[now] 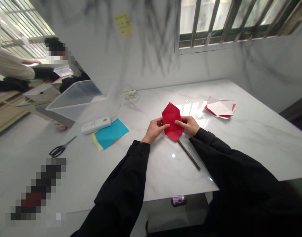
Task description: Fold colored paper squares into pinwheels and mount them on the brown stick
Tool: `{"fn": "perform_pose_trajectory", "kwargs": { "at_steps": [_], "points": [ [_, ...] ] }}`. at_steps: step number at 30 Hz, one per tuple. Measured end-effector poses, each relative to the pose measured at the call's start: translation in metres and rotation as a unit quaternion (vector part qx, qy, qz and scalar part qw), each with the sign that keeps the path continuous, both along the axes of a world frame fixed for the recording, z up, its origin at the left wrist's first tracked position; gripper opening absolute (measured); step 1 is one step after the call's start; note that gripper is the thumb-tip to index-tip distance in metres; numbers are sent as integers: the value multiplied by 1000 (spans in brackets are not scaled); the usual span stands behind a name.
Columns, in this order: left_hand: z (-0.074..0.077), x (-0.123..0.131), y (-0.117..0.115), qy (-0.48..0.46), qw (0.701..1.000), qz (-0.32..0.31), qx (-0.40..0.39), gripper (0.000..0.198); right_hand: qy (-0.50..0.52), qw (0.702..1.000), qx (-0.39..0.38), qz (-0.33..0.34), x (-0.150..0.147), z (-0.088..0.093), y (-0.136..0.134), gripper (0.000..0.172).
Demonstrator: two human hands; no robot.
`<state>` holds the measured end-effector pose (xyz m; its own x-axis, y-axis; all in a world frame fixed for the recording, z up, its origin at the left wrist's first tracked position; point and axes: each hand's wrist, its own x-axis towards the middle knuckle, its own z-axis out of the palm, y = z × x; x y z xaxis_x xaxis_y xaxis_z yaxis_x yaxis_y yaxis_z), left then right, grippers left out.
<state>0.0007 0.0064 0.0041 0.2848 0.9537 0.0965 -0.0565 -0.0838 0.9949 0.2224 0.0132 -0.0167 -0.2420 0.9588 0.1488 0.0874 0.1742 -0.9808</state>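
A piece of red paper [171, 115], cut or folded to a six-sided outline with creases, is held up over the white table. My left hand [154, 129] pinches its left edge, thumb lying on the front face. On the right edge my right hand [189, 125] grips the same paper, its thumb also on the front. From under the paper's lower corner a thin dark brown stick [189, 154] runs down to the right; its upper end is hidden, and I cannot tell whether it touches the paper.
Red and white papers [219, 108] lie at right. Left are blue paper [112, 133] over a yellow sheet, a white oblong case [96, 125] and scissors [58, 150]. Behind stands a clear plastic bin [74, 98]. A cable [132, 94] rests by the wall. Other people sit far left.
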Motion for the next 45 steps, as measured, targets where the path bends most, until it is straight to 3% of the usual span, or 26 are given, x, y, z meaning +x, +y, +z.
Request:
{"fn": "perform_pose_trajectory", "kwargs": {
  "at_steps": [15,21,30,38,45],
  "points": [
    [2,1,-2,4,1000,-3,10,57,-13,1000,11,-2,1,-5,7,50],
    [-1,0,-6,-12,998,56,3,80,8,1000,9,-26,-1,-5,7,50],
    [0,-3,-6,3,997,76,5,67,41,999,-25,-12,-7,-4,7,52],
    [2,-1,-6,14,999,47,6,74,11,999,-31,-3,-7,1,4,53],
    [5,-4,-6,55,994,52,77,70,86,991,-74,-71,-7,3,8,57]
  ]
}}
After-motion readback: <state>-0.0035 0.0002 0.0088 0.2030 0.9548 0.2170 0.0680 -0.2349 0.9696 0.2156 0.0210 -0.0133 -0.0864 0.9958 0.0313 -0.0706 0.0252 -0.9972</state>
